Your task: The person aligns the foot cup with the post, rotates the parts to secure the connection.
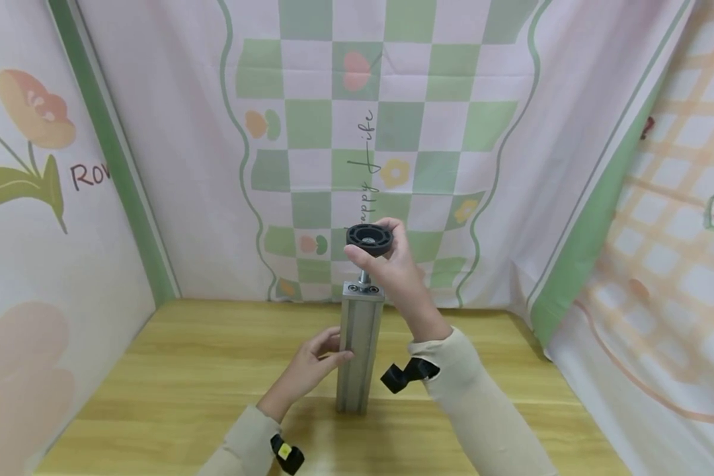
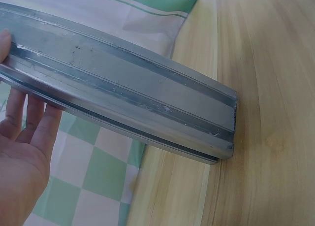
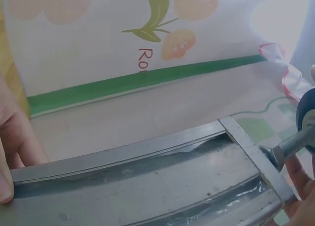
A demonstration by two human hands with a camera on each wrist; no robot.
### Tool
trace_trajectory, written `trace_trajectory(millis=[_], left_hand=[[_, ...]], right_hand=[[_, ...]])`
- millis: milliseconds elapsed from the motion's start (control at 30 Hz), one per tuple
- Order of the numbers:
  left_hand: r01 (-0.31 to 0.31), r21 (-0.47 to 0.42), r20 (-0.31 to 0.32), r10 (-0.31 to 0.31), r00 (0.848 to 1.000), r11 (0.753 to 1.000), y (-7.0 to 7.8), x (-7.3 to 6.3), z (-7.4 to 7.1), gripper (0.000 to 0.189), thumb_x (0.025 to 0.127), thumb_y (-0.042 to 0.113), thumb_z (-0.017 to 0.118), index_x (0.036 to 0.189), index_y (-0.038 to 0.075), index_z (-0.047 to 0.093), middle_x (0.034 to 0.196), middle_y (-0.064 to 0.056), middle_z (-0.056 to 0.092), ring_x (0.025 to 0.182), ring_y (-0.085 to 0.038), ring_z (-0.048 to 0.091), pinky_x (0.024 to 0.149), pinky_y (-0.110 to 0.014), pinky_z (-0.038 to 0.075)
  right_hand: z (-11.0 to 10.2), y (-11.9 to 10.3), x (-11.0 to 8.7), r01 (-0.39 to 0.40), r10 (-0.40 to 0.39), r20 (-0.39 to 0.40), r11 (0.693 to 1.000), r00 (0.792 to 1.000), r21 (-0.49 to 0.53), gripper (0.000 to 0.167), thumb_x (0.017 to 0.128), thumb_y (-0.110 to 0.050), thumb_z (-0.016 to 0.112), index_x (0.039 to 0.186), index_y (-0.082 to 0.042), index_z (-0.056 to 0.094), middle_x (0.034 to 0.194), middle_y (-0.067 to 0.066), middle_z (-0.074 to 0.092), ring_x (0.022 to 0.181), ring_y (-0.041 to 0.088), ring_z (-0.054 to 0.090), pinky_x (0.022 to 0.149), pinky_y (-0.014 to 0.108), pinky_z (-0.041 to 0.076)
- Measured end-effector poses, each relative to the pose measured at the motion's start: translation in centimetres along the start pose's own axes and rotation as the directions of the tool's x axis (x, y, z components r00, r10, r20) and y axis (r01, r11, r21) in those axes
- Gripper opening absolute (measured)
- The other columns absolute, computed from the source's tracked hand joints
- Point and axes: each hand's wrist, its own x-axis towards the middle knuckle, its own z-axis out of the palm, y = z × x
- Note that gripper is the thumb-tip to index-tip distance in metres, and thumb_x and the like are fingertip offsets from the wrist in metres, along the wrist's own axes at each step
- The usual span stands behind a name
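Note:
An aluminium profile (image 1: 359, 344) stands upright on the table, with an end plate (image 1: 357, 291) and two screw heads on its top. My left hand (image 1: 312, 363) holds the profile around its middle, thumb on the near face and fingers behind. Above the plate rises a threaded rod (image 1: 364, 277) carrying a round black levelling foot (image 1: 370, 248). The right hand (image 1: 401, 268) grips that foot by its rim between thumb and fingers. In the right wrist view the threaded rod (image 3: 295, 143) and a nut (image 3: 276, 157) sit against the plate. The profile's lower end (image 2: 224, 132) meets the wood.
The wooden table (image 1: 214, 344) runs up to a hanging green-and-white checked cloth (image 1: 309, 125) at the back. Patterned cloths hang on the left (image 1: 41, 264) and right (image 1: 660, 317). Each wrist wears a black strap mount (image 1: 407, 375).

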Motion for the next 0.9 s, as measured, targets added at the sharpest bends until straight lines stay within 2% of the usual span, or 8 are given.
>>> trace_trajectory(millis=[133, 300, 400, 533, 733, 900], left_hand=[[0.004, 0.002, 0.003, -0.004, 1.000, 1.000, 0.0, -0.1, 0.0, 0.040, 0.098, 0.035, 0.067, 0.137, 0.029, 0.058, 0.122, -0.001, 0.066, 0.114, -0.021, 0.061, 0.096, -0.047, 0.051], [0.014, 0.001, 0.000, -0.014, 1.000, 1.000, 0.0, 0.0, 0.0, 0.042, 0.097, 0.036, 0.068, 0.137, 0.030, 0.057, 0.121, -0.002, 0.066, 0.113, -0.021, 0.062, 0.097, -0.047, 0.051], [0.025, 0.004, -0.009, -0.025, 1.000, 1.000, 0.1, 0.0, 0.1, 0.043, 0.097, 0.037, 0.068, 0.137, 0.029, 0.058, 0.121, -0.002, 0.066, 0.113, -0.022, 0.062, 0.097, -0.047, 0.051], [0.042, 0.012, -0.019, -0.042, 0.999, 0.999, 0.3, 0.1, 0.1, 0.044, 0.096, 0.040, 0.069, 0.137, 0.030, 0.057, 0.122, -0.002, 0.066, 0.113, -0.022, 0.062, 0.098, -0.046, 0.050], [0.045, 0.011, -0.015, -0.045, 0.999, 0.999, 0.5, 0.0, 0.1, 0.043, 0.097, 0.038, 0.068, 0.138, 0.029, 0.057, 0.123, -0.002, 0.065, 0.113, -0.022, 0.061, 0.097, -0.047, 0.050], [0.046, 0.016, -0.011, -0.046, 0.999, 0.999, 0.3, -0.2, 0.0, 0.044, 0.097, 0.038, 0.068, 0.139, 0.029, 0.056, 0.123, -0.002, 0.065, 0.113, -0.021, 0.061, 0.097, -0.047, 0.050]], right_hand=[[0.5, 0.0, -0.2, 0.042, -0.045, -0.038, 0.996, 0.998, -0.081, 0.063, 0.087, -0.032, 0.076, 0.127, -0.010, 0.033, 0.123, 0.014, 0.055, 0.103, 0.026, 0.055, 0.073, 0.027, 0.053], [0.5, -0.3, -0.5, 0.087, -0.091, -0.021, 0.987, 0.996, -0.134, 0.078, 0.089, -0.044, 0.070, 0.147, -0.014, 0.027, 0.134, 0.012, 0.048, 0.107, 0.027, 0.056, 0.078, 0.030, 0.054], [0.2, -0.7, -0.5, 0.097, -0.098, -0.008, 0.989, 0.995, -0.110, 0.078, 0.091, -0.046, 0.063, 0.152, -0.017, 0.024, 0.140, 0.010, 0.043, 0.113, 0.026, 0.055, 0.089, 0.033, 0.051], [-0.2, -0.8, -0.2, 0.115, -0.115, -0.002, 0.993, 0.993, -0.023, 0.068, 0.094, -0.041, 0.056, 0.150, -0.014, 0.029, 0.141, 0.011, 0.047, 0.121, 0.026, 0.053, 0.103, 0.037, 0.042], [-1.0, -0.3, 0.3, 0.151, -0.151, 0.016, 0.988, 0.988, 0.022, 0.066, 0.094, -0.037, 0.048, 0.148, -0.001, 0.034, 0.140, 0.022, 0.050, 0.121, 0.026, 0.054, 0.106, 0.041, 0.038], [-1.3, 0.3, 0.5, 0.120, -0.129, 0.111, 0.989, 0.985, 0.086, 0.066, 0.097, -0.038, 0.043, 0.149, 0.002, 0.039, 0.142, 0.021, 0.048, 0.124, 0.027, 0.052, 0.111, 0.045, 0.033]])
